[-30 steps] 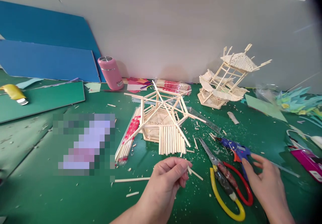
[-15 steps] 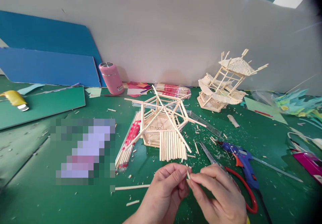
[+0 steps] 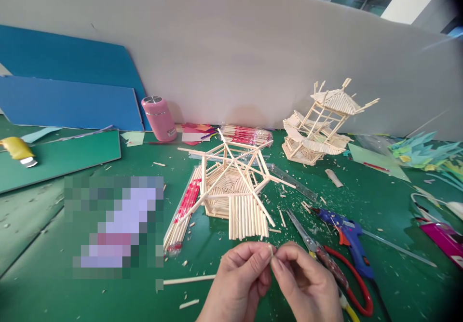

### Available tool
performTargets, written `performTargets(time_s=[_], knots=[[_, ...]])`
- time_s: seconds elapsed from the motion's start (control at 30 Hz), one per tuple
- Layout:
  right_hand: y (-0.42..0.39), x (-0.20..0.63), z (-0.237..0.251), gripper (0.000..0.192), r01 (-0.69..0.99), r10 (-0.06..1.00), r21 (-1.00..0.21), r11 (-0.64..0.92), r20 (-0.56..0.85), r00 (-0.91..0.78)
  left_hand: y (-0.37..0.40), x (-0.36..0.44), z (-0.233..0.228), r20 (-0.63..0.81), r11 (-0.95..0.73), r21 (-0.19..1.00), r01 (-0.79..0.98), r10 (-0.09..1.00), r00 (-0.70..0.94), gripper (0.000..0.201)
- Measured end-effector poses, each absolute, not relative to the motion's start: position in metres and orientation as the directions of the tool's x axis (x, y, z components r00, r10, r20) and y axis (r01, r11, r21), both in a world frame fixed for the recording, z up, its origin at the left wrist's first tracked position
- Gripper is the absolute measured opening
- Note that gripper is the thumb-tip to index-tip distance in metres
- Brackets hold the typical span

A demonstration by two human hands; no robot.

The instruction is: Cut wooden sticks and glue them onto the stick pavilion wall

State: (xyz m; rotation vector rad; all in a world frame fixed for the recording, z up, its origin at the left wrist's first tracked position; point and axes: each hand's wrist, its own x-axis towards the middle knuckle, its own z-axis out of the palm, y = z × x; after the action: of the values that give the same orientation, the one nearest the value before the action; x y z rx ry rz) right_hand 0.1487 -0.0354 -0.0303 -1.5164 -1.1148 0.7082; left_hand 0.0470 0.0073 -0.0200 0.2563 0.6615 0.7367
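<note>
Close in front of me, my left hand (image 3: 242, 276) and my right hand (image 3: 304, 281) are both closed, fingertips meeting on a short piece of wooden stick (image 3: 271, 249). Most of that piece is hidden by the fingers. Just beyond stands a six-sided pavilion frame (image 3: 235, 177) of pale round sticks, with a panel of sticks laid side by side (image 3: 248, 217) sloping down its near side. Left of my hands a loose stick (image 3: 188, 280) lies on the green table, its right end reaching behind my left hand.
Scissors (image 3: 307, 237) with red handles and a blue glue gun (image 3: 347, 235) lie to the right. A finished-looking stick pavilion (image 3: 318, 124) stands at the back right. Packed sticks (image 3: 184, 211), a pink flask (image 3: 159, 119), a yellow-handled tool (image 3: 18, 151) and blue boards (image 3: 72, 102) are on the left.
My right hand has drawn in against my left, and less of the small stick piece shows between them. More of the scissors is visible. The whole view has tilted slightly.
</note>
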Motion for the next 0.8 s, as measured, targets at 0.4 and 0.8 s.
performTargets(time_s=[0.4,0.8], knots=[[-0.016,0.159,-0.009,0.023,0.166,0.944,-0.978,-0.126,-0.067,0.324,0.01,0.04,-0.014,-0.495,0.615,0.604,-0.507,0.788,0.366,0.018],[-0.013,0.159,-0.014,0.022,0.09,0.942,-0.99,-0.113,-0.078,0.326,0.015,0.045,-0.007,-0.532,0.616,0.619,-0.487,0.785,0.317,0.019]])
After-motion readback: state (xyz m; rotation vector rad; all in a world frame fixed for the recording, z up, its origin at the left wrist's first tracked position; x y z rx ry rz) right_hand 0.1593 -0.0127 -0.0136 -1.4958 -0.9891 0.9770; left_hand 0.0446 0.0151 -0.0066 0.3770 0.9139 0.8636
